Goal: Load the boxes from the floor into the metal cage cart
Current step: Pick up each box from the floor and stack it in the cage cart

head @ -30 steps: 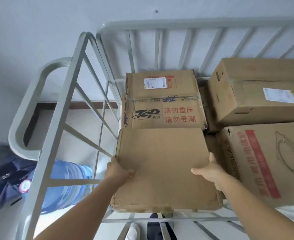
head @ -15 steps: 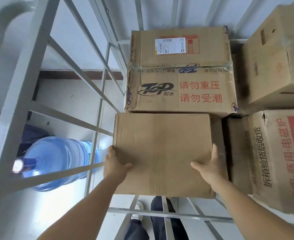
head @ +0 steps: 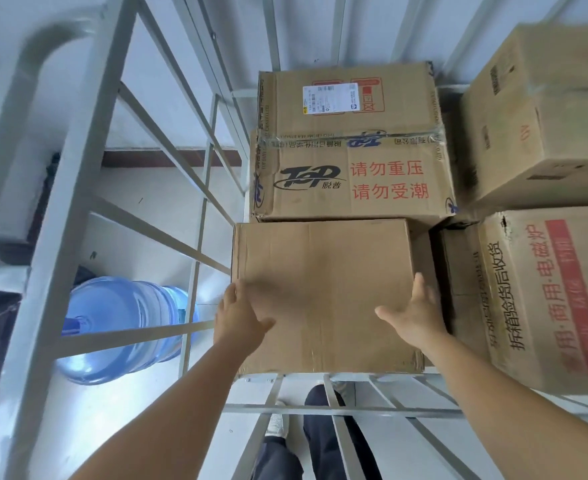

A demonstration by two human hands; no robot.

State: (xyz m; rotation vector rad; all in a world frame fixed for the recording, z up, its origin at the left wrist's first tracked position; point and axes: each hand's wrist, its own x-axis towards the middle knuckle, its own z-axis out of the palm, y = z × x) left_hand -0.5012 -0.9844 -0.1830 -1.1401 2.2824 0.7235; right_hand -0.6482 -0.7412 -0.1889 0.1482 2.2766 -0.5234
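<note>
Metal cage cart (head: 88,174), grey bars, holds cardboard boxes: plain box (head: 323,292) at near edge, printed box (head: 351,161) touching behind it, two larger boxes (head: 545,292) (head: 542,112) at right. Floor (head: 140,403) beside cart carries blue water jug (head: 119,327).

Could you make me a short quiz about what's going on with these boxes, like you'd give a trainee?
1. True or false: the plain box sits in front of the box printed "Top" inside the cage cart.
2. What lies on the floor outside the cart's left bars?
A. a blue water bottle
B. a red bucket
C. a ladder
3. How do the left hand and right hand meet the plain box?

Key
1. True.
2. A, the blue water bottle.
3. One at each side edge, thumbs over the top face; whether they grip or are letting go cannot be told.
</note>
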